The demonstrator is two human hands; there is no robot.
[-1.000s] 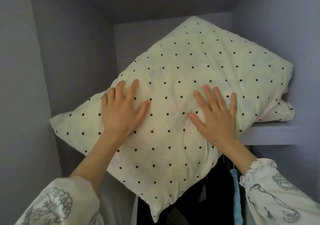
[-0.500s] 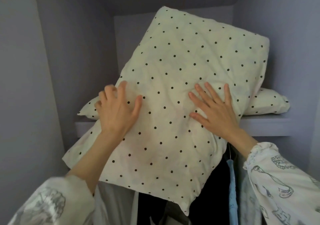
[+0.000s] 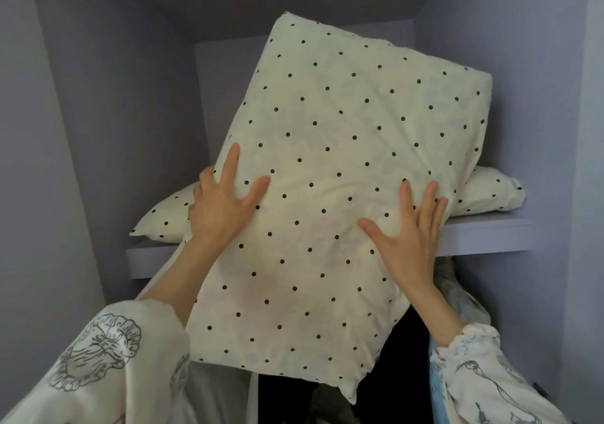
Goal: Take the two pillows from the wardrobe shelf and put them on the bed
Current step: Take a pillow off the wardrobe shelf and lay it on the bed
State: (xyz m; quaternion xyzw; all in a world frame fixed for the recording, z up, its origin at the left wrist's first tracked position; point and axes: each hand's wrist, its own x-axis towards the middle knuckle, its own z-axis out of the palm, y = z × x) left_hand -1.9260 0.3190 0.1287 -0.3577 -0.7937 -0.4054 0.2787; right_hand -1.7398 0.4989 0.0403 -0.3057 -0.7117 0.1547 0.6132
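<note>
Fingers (image 3: 233, 162) of my left hand (image 3: 222, 207) curl round the near pillow (image 3: 330, 178) at its nine o'clock edge, thumb spread across the front, the other fingertips tucked behind the fabric where I cannot see them. My right hand (image 3: 405, 240) lies flat and splayed on the pillow's face at about four o'clock, fingers reaching to its right edge; whether they hook behind it I cannot tell. Between both hands the dotted cream pillow stands tilted, its top corner leaning toward twelve o'clock, its lower corner hanging below the wardrobe shelf (image 3: 483, 234) in front of the hanging clothes (image 3: 402, 351). The second pillow (image 3: 490, 191) lies flat on the shelf behind it, one end showing at nine o'clock, the other at three o'clock. My patterned sleeves (image 3: 98, 358) fill the bottom corners.
</note>
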